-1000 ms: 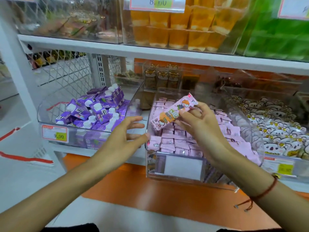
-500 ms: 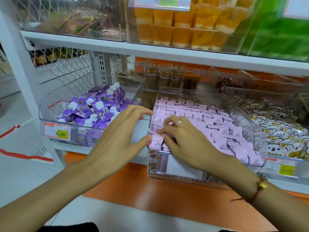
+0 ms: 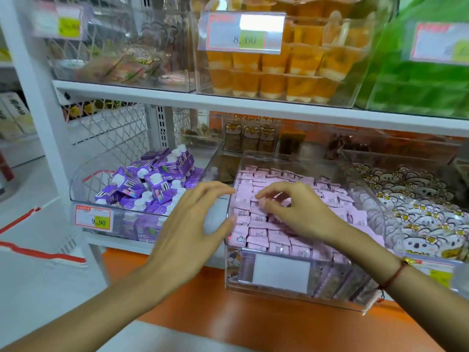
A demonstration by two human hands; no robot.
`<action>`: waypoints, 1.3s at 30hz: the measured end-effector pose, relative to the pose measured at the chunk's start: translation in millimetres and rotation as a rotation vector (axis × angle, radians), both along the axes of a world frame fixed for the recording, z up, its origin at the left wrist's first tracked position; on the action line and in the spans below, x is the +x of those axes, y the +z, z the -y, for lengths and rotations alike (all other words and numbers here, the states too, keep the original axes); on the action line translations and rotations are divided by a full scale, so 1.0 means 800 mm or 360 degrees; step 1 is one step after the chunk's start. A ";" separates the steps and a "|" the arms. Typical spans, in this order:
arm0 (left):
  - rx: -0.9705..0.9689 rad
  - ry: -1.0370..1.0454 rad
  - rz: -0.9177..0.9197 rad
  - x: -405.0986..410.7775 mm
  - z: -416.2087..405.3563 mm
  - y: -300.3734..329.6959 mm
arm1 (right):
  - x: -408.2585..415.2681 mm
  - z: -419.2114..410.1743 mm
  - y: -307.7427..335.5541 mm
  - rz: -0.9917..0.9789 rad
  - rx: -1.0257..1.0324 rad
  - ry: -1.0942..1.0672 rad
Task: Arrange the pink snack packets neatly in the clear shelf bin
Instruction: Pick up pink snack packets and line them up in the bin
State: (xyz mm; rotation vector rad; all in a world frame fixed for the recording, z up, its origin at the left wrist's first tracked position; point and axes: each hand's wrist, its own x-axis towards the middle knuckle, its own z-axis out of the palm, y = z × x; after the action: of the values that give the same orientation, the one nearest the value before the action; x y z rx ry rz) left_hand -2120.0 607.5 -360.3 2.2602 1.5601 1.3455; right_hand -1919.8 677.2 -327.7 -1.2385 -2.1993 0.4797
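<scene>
Right hand (image 3: 302, 212) now lifted slightly, fingers curled over pink snack packets (image 3: 258, 232) in clear bin (image 3: 279, 293), grasp unclear, left hand (image 3: 193, 224) spread wide at bin's left wall, as before

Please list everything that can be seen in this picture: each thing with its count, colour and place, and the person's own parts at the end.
pink snack packets: many, pink, in rows inside the clear bin
clear shelf bin: one, transparent, lower shelf, centre
purple drink cartons: many, purple with white caps, bin at left
price tag 9.90: one, red and yellow, front of the left bin
white flower-print packets: many, white and yellow, bin at right
orange jelly cups: many, orange, upper shelf
price tag 8.60: one, upper shelf bin
green packs: blurred, upper right
left hand: open, touching the bin's left wall
right hand: fingers curled over the packets
</scene>
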 end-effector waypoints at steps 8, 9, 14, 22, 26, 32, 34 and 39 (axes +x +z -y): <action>-0.0600 -0.0082 0.0730 0.009 -0.010 -0.005 | -0.035 -0.012 -0.003 0.0427 0.0062 -0.0002; -0.0601 -0.0092 0.0722 0.011 -0.009 -0.005 | -0.036 -0.012 -0.001 0.0428 0.0057 0.0012; -0.0583 -0.0079 0.0701 0.017 -0.009 -0.004 | -0.042 -0.012 -0.002 0.0602 0.0243 0.0070; -0.0577 -0.0101 0.0639 0.015 -0.009 0.000 | -0.045 0.009 0.014 -0.0536 0.0264 0.0001; -0.0455 0.0017 0.0682 0.009 -0.007 0.008 | -0.036 0.029 0.029 -0.1127 0.0554 -0.0106; 0.0023 -0.0169 0.0314 0.008 0.005 0.029 | -0.031 0.051 0.020 -0.1629 -0.0270 -0.0158; 0.0091 -0.0222 0.0284 0.009 0.006 0.032 | -0.034 0.055 0.019 -0.1701 -0.0508 -0.0121; -0.0394 -0.0366 0.1127 0.014 0.006 0.042 | -0.022 0.051 0.026 -0.1534 -0.0647 -0.0143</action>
State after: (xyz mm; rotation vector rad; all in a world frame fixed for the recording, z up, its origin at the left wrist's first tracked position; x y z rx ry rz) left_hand -2108.6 602.5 -326.7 1.5072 1.1044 1.5391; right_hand -1937.6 636.8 -306.9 -0.9694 -1.2509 1.2241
